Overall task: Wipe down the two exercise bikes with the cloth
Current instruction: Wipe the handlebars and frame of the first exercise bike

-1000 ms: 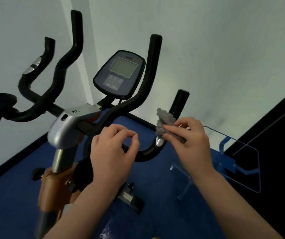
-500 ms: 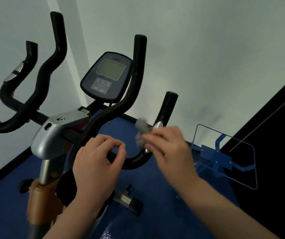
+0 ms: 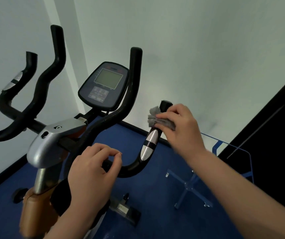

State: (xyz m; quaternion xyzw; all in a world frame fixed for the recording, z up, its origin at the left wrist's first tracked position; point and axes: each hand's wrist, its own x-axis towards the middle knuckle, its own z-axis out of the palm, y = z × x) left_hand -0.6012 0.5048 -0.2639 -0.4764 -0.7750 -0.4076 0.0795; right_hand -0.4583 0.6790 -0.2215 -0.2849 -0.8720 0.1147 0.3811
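Right hand pinching crumpled grey cloth around upright black foam handlebar grip, long axis toward one o'clock; left hand, curled on lower bar, empty.

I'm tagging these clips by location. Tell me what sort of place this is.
Probably a small gym or workout room. An exercise bike with black handlebars and a console display fills the view, blue carpet covers the floor, and the right hand wipes a grip with a grey cloth.
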